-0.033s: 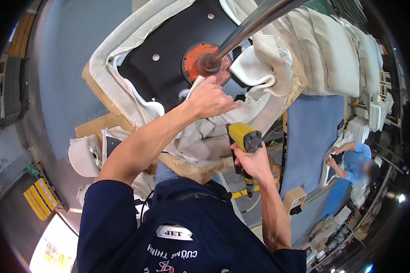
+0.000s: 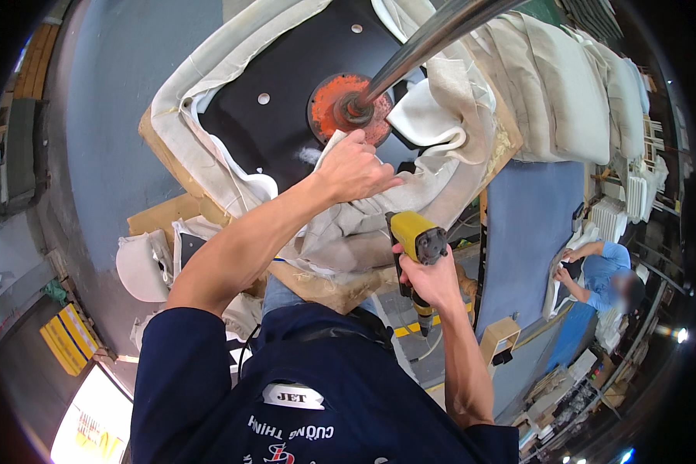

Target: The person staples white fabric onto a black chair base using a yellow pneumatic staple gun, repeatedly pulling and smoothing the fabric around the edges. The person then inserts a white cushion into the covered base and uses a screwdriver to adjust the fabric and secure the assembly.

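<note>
The right hand [image 2: 435, 280] has its grip closed around a yellow power tool [image 2: 412, 233]; the left hand [image 2: 357, 167] seems to pinch a cream fabric flap [image 2: 330, 145] over the black panel [image 2: 243, 133], its hold partly hidden. Best to pull the flap taut, fingers clear of the tool.

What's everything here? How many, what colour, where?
Board: one, black, top middle
Cloth: count unclear, beige, around the board
Disc: one, orange, on the board
Pole: one, silver, up from the disc
Power tool: one, yellow, right of middle
Padded pieces: several, cream, piled top right
Co-worker: one, in blue, far right
Striped panel: one, mostly yellow, lower left
Shirt: one, dark blue, bottom
Left hand: one, bare, on the cloth
Right hand: one, bare, holding the tool
</note>
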Tool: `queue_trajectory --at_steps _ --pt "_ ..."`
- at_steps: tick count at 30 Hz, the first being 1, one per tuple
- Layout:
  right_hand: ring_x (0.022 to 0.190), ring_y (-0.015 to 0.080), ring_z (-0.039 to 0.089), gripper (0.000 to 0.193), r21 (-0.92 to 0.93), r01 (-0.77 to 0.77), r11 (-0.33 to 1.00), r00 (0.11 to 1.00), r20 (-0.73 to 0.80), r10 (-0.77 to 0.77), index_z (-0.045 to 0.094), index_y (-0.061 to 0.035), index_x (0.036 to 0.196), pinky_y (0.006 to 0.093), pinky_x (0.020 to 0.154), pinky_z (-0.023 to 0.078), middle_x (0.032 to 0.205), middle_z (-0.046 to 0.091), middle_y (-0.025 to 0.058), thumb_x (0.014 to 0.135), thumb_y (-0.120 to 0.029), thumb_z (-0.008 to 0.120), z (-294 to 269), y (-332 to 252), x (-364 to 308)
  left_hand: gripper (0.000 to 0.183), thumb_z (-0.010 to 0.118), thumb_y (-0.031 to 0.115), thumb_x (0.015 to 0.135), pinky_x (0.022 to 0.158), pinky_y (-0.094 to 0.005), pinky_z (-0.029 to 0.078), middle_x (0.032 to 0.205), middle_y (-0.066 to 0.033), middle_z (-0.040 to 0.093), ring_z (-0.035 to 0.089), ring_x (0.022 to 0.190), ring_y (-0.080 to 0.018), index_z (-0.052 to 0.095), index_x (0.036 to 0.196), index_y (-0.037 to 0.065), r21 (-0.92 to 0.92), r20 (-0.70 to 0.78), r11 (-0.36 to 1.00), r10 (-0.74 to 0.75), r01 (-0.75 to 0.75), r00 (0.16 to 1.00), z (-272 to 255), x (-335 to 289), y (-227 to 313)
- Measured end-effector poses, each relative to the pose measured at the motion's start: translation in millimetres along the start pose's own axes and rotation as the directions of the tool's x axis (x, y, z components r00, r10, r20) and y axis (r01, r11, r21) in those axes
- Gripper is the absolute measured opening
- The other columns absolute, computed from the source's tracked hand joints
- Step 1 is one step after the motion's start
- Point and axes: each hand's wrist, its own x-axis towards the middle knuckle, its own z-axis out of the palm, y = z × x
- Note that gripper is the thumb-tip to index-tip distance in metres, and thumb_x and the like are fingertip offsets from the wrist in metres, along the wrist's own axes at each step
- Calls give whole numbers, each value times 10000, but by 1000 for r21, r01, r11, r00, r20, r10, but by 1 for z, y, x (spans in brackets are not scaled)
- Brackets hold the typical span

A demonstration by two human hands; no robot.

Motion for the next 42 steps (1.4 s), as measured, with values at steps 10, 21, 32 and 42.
queue_trajectory --at_steps 10,21,32,42 --pt "698 225 704 349 -276 71 958 997 4 -73 651 29 1125 384 694 551 898 702 163 796 -84 667 -2 -5 23 480 648 511 938 722 -361 393 500 -38 559 596 564 -214 646 585 186 12 -61 1000 -5 6 998 2 -9 -1" --pt "583 195 651 265 -289 82 954 994 -41 -98 643 45 1017 361 610 534 806 695 134 807 -106 701 -9 3 33 456 673 483 919 733 -365 402 515 -28 556 597 578 -207 648 579 181 -1 -108 1000 -25 25 994 3 -15 2" --pt "792 317 715 338 -180 -13 984 997 -71 0 648 39 1061 414 749 552 833 698 220 781 -151 670 -20 -4 24 437 705 458 895 789 -405 423 543 29 589 592 703 -208 636 580 162 87 -31 995 -35 37 999 -5 -26 4" --pt "594 236 669 338 24 89 996 992 -89 -87 632 16 1113 396 627 539 807 701 162 804 -115 676 -32 7 14 376 672 433 927 848 -428 409 866 -14 596 529 911 -244 676 688 143 83 90 993 -87 79 992 -24 -20 20"
